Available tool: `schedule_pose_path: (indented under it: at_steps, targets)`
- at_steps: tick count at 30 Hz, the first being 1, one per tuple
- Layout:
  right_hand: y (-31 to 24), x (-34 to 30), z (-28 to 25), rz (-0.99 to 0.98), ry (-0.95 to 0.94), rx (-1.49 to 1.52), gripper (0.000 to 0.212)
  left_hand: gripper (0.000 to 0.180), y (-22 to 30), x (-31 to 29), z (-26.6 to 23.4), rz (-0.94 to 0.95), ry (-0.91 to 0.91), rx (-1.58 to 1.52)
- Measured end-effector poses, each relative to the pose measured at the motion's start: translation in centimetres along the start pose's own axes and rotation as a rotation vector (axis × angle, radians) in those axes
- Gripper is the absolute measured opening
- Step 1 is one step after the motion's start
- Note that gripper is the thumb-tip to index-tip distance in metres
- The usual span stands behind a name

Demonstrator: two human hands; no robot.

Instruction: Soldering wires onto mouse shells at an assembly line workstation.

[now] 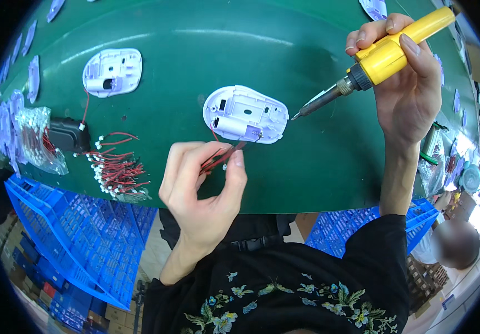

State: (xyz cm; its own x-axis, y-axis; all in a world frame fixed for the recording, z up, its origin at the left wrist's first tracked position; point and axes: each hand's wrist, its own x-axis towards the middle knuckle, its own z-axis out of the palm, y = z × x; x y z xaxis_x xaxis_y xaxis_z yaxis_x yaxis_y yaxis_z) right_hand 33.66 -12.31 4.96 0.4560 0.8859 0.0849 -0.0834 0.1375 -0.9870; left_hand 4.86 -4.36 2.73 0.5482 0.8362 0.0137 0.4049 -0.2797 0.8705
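A white oval plastic housing (262, 114) lies on the green table in front of me, its moulded inside facing up and a small spring at its lower right. Just below it, my left hand (201, 178) pinches several thin red and black wires (216, 160); their ends reach the housing's lower edge. My right hand (409, 72) grips a yellow soldering iron (387, 58) by its handle. Its metal tip points down and left, a little off the housing's right end and not touching it.
A second white housing (112, 72) with a red wire lies at the upper left. Below it are a pile of short red wires with white connectors (119, 172), a black box (68, 135) and a plastic bag (41, 139). Blue crates (84, 234) stand below the table's near edge.
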Motion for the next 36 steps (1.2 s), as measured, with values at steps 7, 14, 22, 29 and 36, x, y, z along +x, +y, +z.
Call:
schedule_pose_path:
  at_steps: [7,14,22,29,36]
  targets:
    - [-2.3,-0.2,-1.7,-0.06,0.065,-0.018,0.027,0.024,0.7,5.4,-1.7,0.297,-0.376,0.338]
    - [-8.4,-1.2,-5.9,-0.116,0.113,-0.091,0.025,0.022,-0.3,12.1,-6.4,0.359,-0.331,0.545]
    - [-10.0,-1.7,-7.6,-0.19,0.174,-0.134,0.022,0.032,7.7,20.9,1.4,0.496,-0.161,0.352]
    - [-10.3,-1.7,-6.5,-0.214,0.14,-0.116,0.025,0.043,6.9,24.9,13.5,0.66,-0.202,0.574]
    - [-8.5,-1.0,-3.1,-0.086,0.233,0.131,0.021,0.022,6.8,15.5,4.6,0.684,-0.717,0.513]
